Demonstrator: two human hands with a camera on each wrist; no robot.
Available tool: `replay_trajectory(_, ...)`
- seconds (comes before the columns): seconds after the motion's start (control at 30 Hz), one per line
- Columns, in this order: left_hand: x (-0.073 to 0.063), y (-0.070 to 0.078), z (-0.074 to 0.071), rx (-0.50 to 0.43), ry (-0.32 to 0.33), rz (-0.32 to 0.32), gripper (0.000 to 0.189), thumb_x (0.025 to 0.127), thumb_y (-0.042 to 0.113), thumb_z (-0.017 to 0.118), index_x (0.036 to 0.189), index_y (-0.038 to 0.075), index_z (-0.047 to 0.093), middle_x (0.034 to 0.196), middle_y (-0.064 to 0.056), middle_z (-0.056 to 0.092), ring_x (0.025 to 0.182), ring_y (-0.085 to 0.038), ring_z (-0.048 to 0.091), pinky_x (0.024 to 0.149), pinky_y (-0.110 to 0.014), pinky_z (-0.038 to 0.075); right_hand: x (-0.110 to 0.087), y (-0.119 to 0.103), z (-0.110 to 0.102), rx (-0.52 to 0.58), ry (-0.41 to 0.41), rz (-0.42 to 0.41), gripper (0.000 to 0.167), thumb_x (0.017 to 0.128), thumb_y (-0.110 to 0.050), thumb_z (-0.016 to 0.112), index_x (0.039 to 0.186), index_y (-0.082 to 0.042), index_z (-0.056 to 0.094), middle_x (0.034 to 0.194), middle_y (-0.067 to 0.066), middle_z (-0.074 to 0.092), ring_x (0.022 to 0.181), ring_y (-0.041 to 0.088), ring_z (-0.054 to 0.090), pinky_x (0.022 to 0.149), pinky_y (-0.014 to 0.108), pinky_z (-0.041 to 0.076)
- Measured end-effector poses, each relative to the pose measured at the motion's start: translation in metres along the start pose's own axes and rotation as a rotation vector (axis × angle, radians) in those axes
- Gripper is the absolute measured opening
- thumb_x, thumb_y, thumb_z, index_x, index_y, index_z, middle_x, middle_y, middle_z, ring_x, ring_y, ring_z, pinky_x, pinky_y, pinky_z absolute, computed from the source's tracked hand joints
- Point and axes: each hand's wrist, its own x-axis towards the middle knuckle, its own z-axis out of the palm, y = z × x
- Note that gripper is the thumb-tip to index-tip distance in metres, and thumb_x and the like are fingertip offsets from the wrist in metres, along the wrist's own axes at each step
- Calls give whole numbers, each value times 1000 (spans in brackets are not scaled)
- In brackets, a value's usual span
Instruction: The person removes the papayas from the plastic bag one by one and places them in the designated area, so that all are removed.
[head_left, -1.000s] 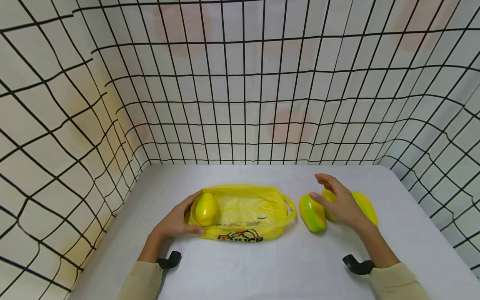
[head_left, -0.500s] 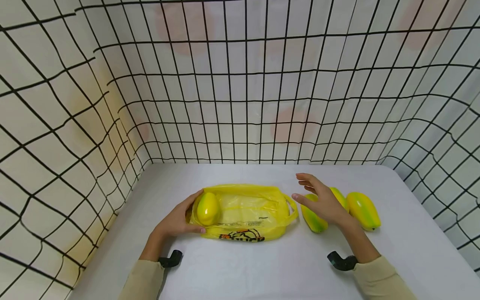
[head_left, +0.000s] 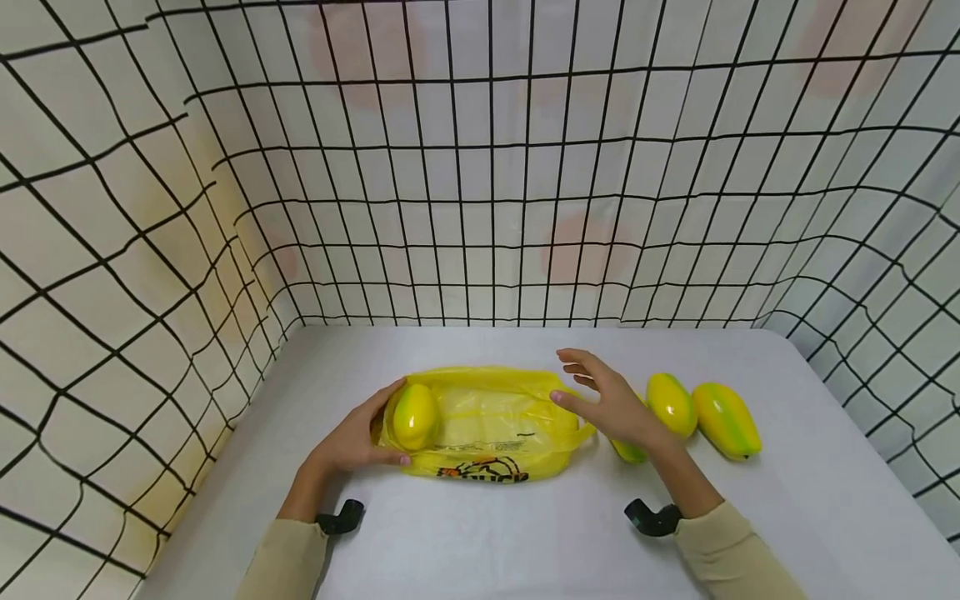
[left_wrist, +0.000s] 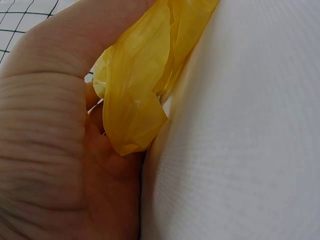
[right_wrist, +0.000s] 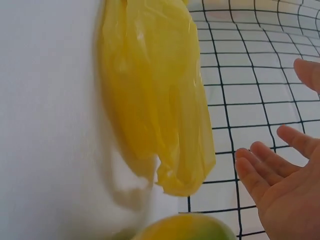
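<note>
A yellow plastic bag (head_left: 491, 377) lies on the table with its mouth spread open upward. One glossy yellow-green mango (head_left: 417, 417) sits inside its left end. My left hand (head_left: 352, 440) holds that end, thumb along the front and fingers round the back; the left wrist view has the bag's crumpled end (left_wrist: 135, 100) within the hand. Above the bag's right end hovers my right hand (head_left: 611, 408), fingers spread and holding nothing. Behind its wrist, a second mango (head_left: 628, 452) is partly hidden. To the right lie two more mangoes, one (head_left: 671, 404) beside the other (head_left: 726, 421).
A white cloth covers the table (head_left: 480, 542). Black grid netting (head_left: 491, 175) over white fabric walls the back and both sides. Each wrist wears a dark camera mount, such as the right one (head_left: 651, 518).
My right hand has moved left, from over the mangoes to the bag's right end, uncovering the two mangoes on the right. The left hand, bag and mango inside look unmoved.
</note>
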Motion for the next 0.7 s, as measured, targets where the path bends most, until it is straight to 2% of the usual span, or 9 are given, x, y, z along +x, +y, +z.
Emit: replay_trajectory(0.7, -1, 1, -1, -10, 10, 29, 125, 66, 52, 93, 165, 27, 22, 168, -5, 34, 154, -34, 34, 124, -60, 28, 17, -24, 32, 36, -55, -21, 70, 95, -46, 72, 154, -24, 41, 158, 9, 45, 140, 34, 52, 118, 55, 43)
